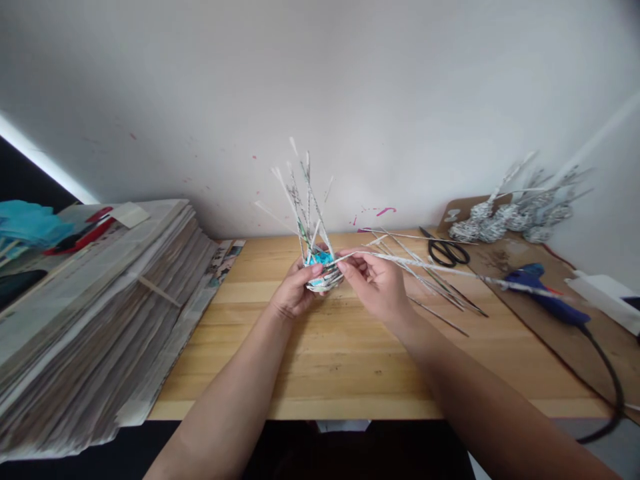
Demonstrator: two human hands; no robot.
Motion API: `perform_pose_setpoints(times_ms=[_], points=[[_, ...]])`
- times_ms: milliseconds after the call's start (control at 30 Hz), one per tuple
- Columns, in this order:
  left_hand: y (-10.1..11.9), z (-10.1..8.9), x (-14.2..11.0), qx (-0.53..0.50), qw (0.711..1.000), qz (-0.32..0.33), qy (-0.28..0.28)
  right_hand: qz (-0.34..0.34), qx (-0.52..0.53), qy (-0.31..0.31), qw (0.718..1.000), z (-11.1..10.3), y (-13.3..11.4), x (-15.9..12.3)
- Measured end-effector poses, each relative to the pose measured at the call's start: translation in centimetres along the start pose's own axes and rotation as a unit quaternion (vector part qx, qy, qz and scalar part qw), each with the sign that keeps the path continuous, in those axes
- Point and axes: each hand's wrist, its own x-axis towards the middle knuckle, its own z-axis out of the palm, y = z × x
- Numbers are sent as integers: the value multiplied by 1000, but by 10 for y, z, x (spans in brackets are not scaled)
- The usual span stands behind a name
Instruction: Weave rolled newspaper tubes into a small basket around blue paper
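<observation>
A small basket (317, 285) woven from rolled paper strips sits between my hands above the table, with something light blue inside it. Several upright paper strips (307, 193) fan out from its rim. My left hand (296, 287) is closed around the basket's left side, thumb on the rim. At the right side, my right hand (377, 280) pinches a long rolled paper strip (425, 263) against the weave. That strip runs from the rim far out to the right, over the blue glue gun (545, 293). The fingers behind the basket are hidden.
Loose paper rods (440, 293) and black scissors (447, 250) lie on the wooden table (320, 367) to the right. Behind them stand several finished-looking woven paper pieces (500, 220). A tall newspaper stack (110, 300) fills the left, with a red-handled tool (83, 237) on top.
</observation>
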Motion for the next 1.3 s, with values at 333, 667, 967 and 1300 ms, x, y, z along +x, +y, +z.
perform_pose_setpoints(times_ms=[333, 667, 967, 1300], points=[[-1, -1, 0, 18, 1000, 19, -16, 44, 28, -3, 999, -3, -3, 1], [-3, -5, -1, 54, 998, 6, -30, 68, 1, 22, 997, -8, 3, 9], [1, -5, -3, 46, 998, 13, -37, -24, -78, 75, 994, -7, 3, 7], [3, -4, -2, 59, 997, 32, -32, 88, 105, -30, 990, -6, 2, 9]])
